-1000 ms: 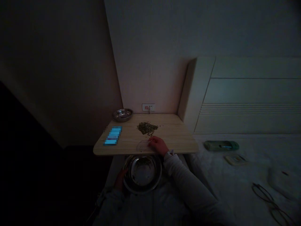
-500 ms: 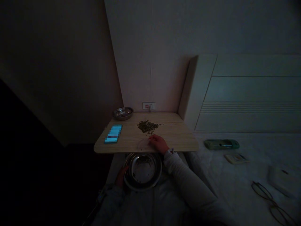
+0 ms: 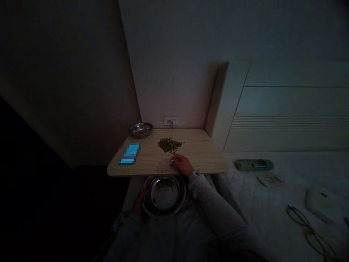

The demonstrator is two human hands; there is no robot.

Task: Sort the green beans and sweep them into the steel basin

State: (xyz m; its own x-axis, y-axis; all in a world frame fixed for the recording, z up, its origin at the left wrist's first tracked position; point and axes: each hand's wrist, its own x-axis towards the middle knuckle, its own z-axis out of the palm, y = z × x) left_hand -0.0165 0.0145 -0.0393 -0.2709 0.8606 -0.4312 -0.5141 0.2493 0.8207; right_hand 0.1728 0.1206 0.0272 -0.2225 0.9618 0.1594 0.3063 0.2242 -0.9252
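On my lap, below the table edge, sits a steel bowl [image 3: 164, 213] with some small dark grains inside. My left hand [image 3: 139, 203] is closed on its left rim. Over the front of the table, my right hand [image 3: 183, 165] pinches the right side of a thin, see-through round piece [image 3: 163, 166], perhaps plastic; its exact kind is unclear in the dim light. The piece lies low over the wood, almost flat. Just beyond it, a heap of small dark green grains [image 3: 169, 145] spreads on the tabletop, with a few strays to its right.
The light wooden table [image 3: 209, 160] also carries a second steel bowl [image 3: 141, 130] at back left and a lit, blurred phone [image 3: 129, 154]. A socket [image 3: 171, 121] is on the wall. On the bed lie a green case [image 3: 254, 165], a small card-like item [image 3: 269, 180] and a looped cable [image 3: 308, 230].
The whole view has shifted slightly. My right hand keeps its pinch on the see-through piece, my left its hold on the bowl; the grain heap looks the same.
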